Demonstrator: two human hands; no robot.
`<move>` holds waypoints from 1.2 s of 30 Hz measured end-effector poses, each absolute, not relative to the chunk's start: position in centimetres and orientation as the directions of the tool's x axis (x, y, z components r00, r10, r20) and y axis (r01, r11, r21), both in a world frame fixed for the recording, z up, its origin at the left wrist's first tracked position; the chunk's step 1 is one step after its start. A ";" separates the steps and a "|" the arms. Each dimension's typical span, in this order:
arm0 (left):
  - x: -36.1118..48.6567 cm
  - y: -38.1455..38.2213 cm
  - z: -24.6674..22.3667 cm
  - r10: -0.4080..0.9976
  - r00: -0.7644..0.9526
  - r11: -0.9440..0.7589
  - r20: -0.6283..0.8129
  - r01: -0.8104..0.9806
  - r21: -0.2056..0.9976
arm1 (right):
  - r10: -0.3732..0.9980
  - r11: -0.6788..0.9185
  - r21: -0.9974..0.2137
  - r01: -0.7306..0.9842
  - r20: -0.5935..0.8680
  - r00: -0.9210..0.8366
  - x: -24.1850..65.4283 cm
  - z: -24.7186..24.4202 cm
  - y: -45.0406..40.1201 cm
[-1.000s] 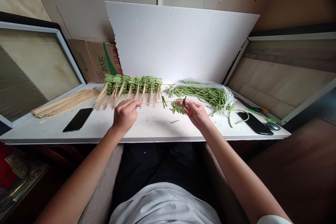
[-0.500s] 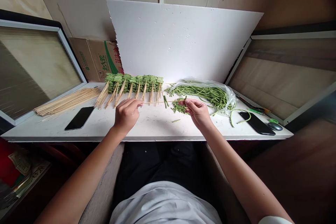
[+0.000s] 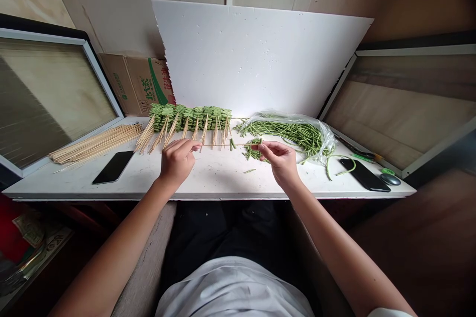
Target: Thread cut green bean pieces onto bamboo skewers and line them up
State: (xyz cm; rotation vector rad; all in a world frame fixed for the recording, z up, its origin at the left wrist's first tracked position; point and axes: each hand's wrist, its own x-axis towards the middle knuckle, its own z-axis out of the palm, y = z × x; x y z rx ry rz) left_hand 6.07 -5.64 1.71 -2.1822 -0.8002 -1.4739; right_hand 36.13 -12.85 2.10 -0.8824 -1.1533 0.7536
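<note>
My left hand (image 3: 177, 161) is closed around the blunt end of a thin bamboo skewer (image 3: 215, 145), held level above the table. Two short green bean pieces (image 3: 232, 144) sit threaded side by side near the skewer's middle. At the skewer's other end, my right hand (image 3: 283, 159) pinches another cut bean piece (image 3: 260, 141) between thumb and fingers; whether the tip has pierced it I cannot tell. Just behind that hand lies a small heap of cut bean pieces (image 3: 250, 151), partly hidden. Stacked skewers loaded with beans (image 3: 191, 115) lie at the back left, sticks toward me.
Bare skewers (image 3: 96, 142) lie at the left beside a black phone (image 3: 113, 167). Long beans (image 3: 297, 133) spill from a clear plastic bag (image 3: 327, 139) at the right. Farther right are another phone (image 3: 364, 174) and a dark mouse (image 3: 390, 179). A white foam board (image 3: 260, 59) stands behind.
Both hands have shifted slightly left with the skewer. The threaded pieces have moved a little left too, and the piece in my right hand stays at the skewer's end.
</note>
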 end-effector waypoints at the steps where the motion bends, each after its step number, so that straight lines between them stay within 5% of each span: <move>1: 6.1 -5.6 1.7 0.238 0.291 -0.764 0.927 0.645 -0.006 | 0.858 0.474 -0.879 -0.047 0.449 0.248 36.0 2.2 -13.0; 14: 6.1 -5.3 1.0 0.348 0.321 -0.785 0.881 0.613 0.087 | 0.845 0.488 -0.873 -0.008 0.470 0.256 35.4 2.6 -13.5; 36: 6.7 -5.8 0.8 0.193 0.237 -0.764 0.952 0.645 -0.005 | 0.907 0.395 -0.896 -0.202 0.345 0.242 34.5 2.3 -13.5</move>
